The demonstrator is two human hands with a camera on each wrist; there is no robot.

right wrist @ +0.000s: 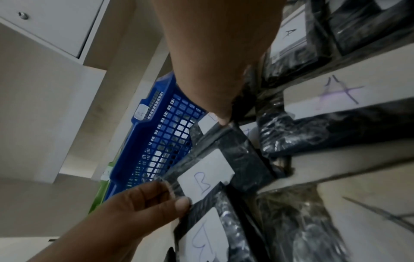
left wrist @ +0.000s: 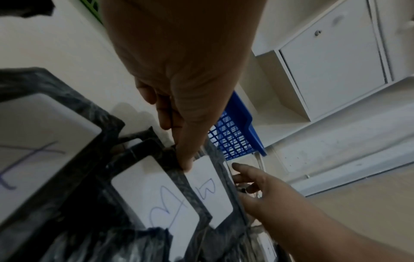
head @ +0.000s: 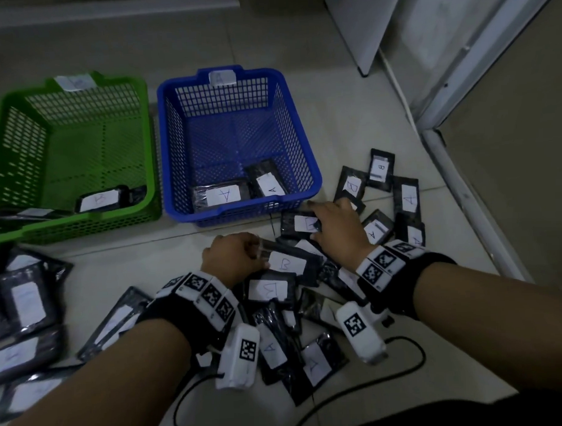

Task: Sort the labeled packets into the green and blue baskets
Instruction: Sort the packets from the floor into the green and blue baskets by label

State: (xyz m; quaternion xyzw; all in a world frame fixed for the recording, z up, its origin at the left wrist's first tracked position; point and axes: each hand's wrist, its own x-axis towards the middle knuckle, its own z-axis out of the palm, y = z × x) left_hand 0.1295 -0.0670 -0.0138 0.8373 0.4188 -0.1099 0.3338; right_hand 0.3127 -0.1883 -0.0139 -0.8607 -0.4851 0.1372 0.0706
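On the floor stand a green basket (head: 82, 219) tagged B and a blue basket (head: 241, 211) tagged A. One B packet (head: 99, 198) lies in the green one, and two A packets (head: 223, 195) in the blue. In front of them lies a pile of black packets with white labels. My left hand (head: 258, 252) pinches the edge of a B packet (head: 288, 263), its thumb on top (left wrist: 186, 159). My right hand (head: 318, 218) grips another B packet (head: 302, 224) just before the blue basket, thumb on its label (right wrist: 221, 117).
More black packets (head: 25, 304) lie spread at the far left. A white cabinet (head: 362, 25) and a door frame (head: 473, 187) bound the right side. A black cable (head: 406, 367) loops on the tiles near my arms.
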